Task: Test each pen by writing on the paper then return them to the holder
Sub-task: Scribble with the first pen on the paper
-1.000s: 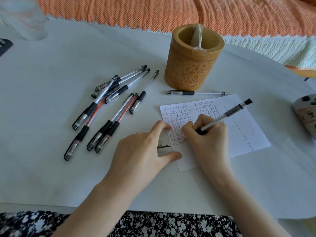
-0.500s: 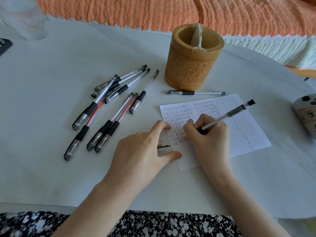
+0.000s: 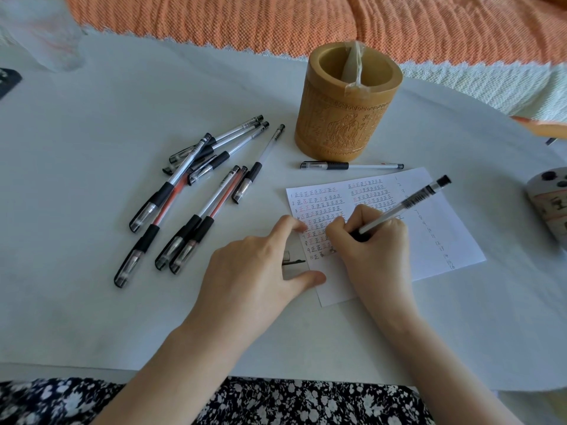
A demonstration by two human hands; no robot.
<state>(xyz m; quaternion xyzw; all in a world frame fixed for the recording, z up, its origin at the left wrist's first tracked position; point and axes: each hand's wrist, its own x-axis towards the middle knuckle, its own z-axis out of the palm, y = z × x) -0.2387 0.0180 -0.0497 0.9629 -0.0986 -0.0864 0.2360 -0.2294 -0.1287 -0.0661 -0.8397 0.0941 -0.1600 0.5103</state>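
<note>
My right hand [image 3: 376, 253] grips a clear pen with a black end [image 3: 411, 204], its hidden tip down on the white paper [image 3: 435, 240] near the lowest written row. With index fingertip and thumb, my left hand [image 3: 251, 271] presses the paper's left edge. Between those two fingers a pen cap [image 3: 293, 260] lies on the table. The carved bamboo holder [image 3: 346, 118] stands behind the paper with no pens in it. One capped pen [image 3: 349, 165] lies in front of the holder. Several capped pens [image 3: 196, 185] lie in a loose heap to the left.
A patterned mug [image 3: 549, 207] sits at the right edge. Orange and white cloth [image 3: 306, 19] runs behind the white table [image 3: 92, 271]. A dark object [image 3: 7, 84] pokes in at the far left. The table's front edge is close to my lap.
My right hand has shifted slightly to the right along the row while writing, and the pen's top end has swung a little. My left hand has stayed put.
</note>
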